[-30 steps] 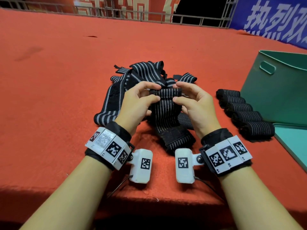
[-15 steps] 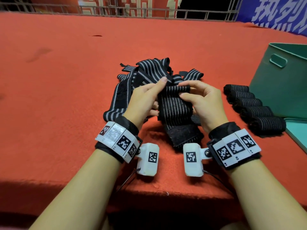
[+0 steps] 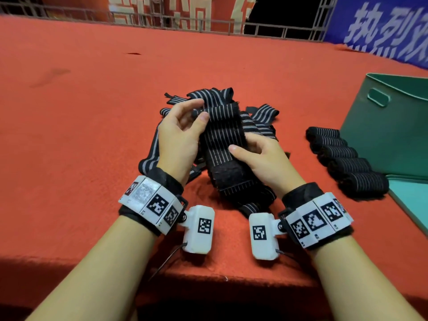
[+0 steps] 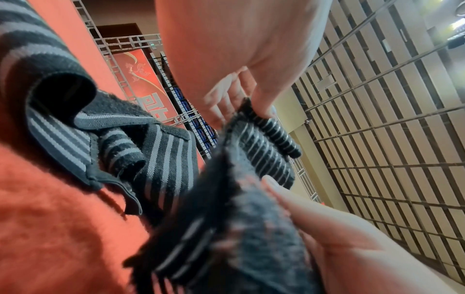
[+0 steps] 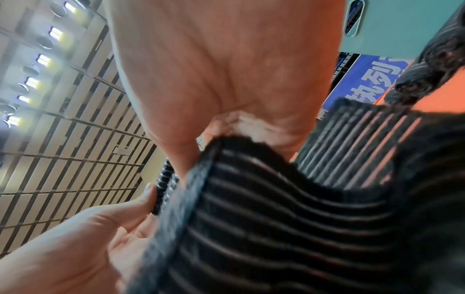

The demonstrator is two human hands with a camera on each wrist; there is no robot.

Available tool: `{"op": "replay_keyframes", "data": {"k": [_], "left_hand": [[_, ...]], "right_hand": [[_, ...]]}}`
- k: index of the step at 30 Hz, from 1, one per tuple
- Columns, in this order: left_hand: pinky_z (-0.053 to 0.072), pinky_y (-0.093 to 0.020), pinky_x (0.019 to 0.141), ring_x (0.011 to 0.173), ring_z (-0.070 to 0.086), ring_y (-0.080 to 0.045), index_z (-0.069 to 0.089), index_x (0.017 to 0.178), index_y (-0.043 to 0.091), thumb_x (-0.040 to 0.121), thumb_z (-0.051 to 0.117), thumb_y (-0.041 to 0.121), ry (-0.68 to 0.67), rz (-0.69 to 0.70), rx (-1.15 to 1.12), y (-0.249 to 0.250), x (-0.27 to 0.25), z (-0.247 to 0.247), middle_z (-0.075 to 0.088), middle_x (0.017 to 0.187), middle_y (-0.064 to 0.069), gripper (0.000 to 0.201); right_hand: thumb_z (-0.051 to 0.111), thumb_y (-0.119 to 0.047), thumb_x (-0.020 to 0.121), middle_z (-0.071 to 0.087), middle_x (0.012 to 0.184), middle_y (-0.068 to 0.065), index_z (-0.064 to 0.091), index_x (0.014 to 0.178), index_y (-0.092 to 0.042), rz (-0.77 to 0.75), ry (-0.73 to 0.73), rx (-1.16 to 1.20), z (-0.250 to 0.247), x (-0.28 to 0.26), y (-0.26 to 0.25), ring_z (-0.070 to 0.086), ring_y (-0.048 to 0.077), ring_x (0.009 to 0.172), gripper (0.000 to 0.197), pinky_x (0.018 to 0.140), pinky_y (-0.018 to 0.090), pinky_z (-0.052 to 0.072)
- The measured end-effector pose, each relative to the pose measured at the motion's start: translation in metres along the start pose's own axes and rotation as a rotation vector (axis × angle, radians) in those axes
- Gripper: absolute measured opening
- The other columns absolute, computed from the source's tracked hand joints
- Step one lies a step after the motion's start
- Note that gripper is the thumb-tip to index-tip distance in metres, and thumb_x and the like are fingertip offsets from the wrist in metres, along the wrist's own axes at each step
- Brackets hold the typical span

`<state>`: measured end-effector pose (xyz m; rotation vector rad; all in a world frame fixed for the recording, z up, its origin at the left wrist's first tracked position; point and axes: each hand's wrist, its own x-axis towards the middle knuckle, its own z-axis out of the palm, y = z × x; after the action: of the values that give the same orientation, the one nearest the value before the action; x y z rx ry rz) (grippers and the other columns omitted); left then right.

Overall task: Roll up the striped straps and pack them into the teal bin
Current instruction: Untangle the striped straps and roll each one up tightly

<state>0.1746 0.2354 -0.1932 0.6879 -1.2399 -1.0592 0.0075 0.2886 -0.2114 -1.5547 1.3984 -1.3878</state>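
Your left hand (image 3: 179,133) pinches the strap (image 3: 223,140) at its rolled top end — right hand (image 3: 261,156) grips it lower down. Five rolled straps (image 3: 345,158) lie beside the teal bin (image 3: 389,135).

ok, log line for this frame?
phase: rolling | left hand: pinches strap top | right hand: grips strap middle | five rolls beside teal bin
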Motion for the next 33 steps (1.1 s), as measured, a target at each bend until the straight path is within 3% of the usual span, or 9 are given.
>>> {"op": "replay_keyframes", "data": {"k": [6, 9, 14, 17, 20, 22, 25, 28, 33], "left_hand": [[0.053, -0.059, 0.099, 0.113, 0.067, -0.031, 0.071, 0.108, 0.023, 0.092, 0.066, 0.019, -0.032, -0.019, -0.020, -0.001, -0.002, 0.005, 0.072, 0.115, -0.012, 0.018], [0.057, -0.043, 0.090, 0.105, 0.068, -0.023, 0.070, 0.113, 0.017, 0.097, 0.065, 0.015, -0.069, -0.034, -0.012, 0.001, -0.003, 0.007, 0.072, 0.112, -0.010, 0.016], [0.052, -0.026, 0.071, 0.087, 0.064, -0.008, 0.071, 0.111, 0.017, 0.100, 0.064, 0.019, -0.090, -0.081, 0.006, 0.003, -0.006, 0.011, 0.071, 0.093, 0.008, 0.013], [0.056, -0.028, 0.069, 0.086, 0.067, -0.008, 0.072, 0.115, 0.013, 0.100, 0.065, 0.017, -0.153, -0.118, 0.031, 0.006, -0.007, 0.010, 0.072, 0.090, 0.008, 0.017], [0.056, -0.040, 0.073, 0.086, 0.067, -0.015, 0.071, 0.115, 0.011, 0.098, 0.067, 0.009, -0.203, -0.108, 0.113, 0.001, -0.007, 0.008, 0.074, 0.097, -0.006, 0.018], [0.056, -0.033, 0.071, 0.084, 0.067, -0.014, 0.070, 0.113, 0.009, 0.096, 0.067, 0.003, -0.187, -0.083, 0.140, -0.001, -0.006, 0.006, 0.074, 0.100, -0.012, 0.019], [0.048, -0.016, 0.057, 0.071, 0.064, -0.004, 0.070, 0.109, 0.007, 0.094, 0.066, -0.004, -0.184, -0.077, 0.127, -0.001, -0.006, 0.005, 0.072, 0.089, -0.004, 0.020], [0.050, -0.016, 0.059, 0.073, 0.065, -0.006, 0.072, 0.107, 0.006, 0.091, 0.067, -0.007, -0.216, -0.076, 0.118, -0.002, -0.006, 0.006, 0.073, 0.091, -0.007, 0.022], [0.045, -0.010, 0.058, 0.060, 0.057, 0.007, 0.073, 0.109, -0.001, 0.088, 0.068, -0.012, -0.228, -0.071, 0.170, -0.004, -0.007, 0.008, 0.067, 0.065, 0.020, 0.024]], "right_hand": [[0.075, -0.009, 0.091, 0.079, 0.105, 0.003, 0.072, 0.110, -0.009, 0.013, -0.033, 0.041, 0.005, -0.004, -0.007, 0.073, 0.010, 0.094, 0.019, 0.082, 0.025, 0.057], [0.065, -0.022, 0.101, 0.078, 0.109, 0.008, 0.072, 0.112, -0.006, 0.032, 0.023, 0.199, 0.005, -0.006, -0.014, 0.073, 0.015, 0.098, 0.021, 0.086, 0.030, 0.059], [0.066, -0.014, 0.100, 0.077, 0.107, 0.013, 0.077, 0.103, -0.011, -0.051, 0.158, 0.108, 0.003, -0.003, -0.008, 0.069, 0.012, 0.092, 0.012, 0.092, 0.046, 0.056], [0.072, -0.013, 0.095, 0.079, 0.101, 0.007, 0.077, 0.101, -0.014, -0.036, 0.197, 0.156, 0.003, -0.003, -0.005, 0.071, 0.012, 0.090, 0.008, 0.087, 0.042, 0.058], [0.072, -0.009, 0.093, 0.079, 0.101, 0.002, 0.076, 0.105, -0.013, 0.012, 0.185, 0.188, 0.003, -0.003, -0.006, 0.074, 0.016, 0.093, 0.013, 0.084, 0.035, 0.059], [0.066, -0.007, 0.093, 0.077, 0.099, -0.001, 0.074, 0.106, -0.016, 0.063, 0.154, 0.246, 0.000, -0.001, -0.009, 0.073, 0.013, 0.091, 0.017, 0.079, 0.031, 0.057], [0.061, -0.029, 0.097, 0.073, 0.102, -0.005, 0.071, 0.114, -0.023, 0.124, 0.115, 0.325, -0.004, 0.001, -0.014, 0.069, 0.010, 0.087, 0.021, 0.068, 0.027, 0.053], [0.063, -0.034, 0.101, 0.072, 0.095, -0.015, 0.073, 0.113, -0.024, 0.070, 0.191, 0.228, -0.003, 0.000, -0.013, 0.068, 0.010, 0.087, 0.019, 0.065, 0.023, 0.051], [0.056, -0.033, 0.105, 0.075, 0.084, -0.009, 0.073, 0.111, -0.018, 0.184, 0.103, 0.285, -0.004, -0.001, -0.013, 0.070, 0.004, 0.071, 0.024, 0.059, 0.023, 0.054]]}}
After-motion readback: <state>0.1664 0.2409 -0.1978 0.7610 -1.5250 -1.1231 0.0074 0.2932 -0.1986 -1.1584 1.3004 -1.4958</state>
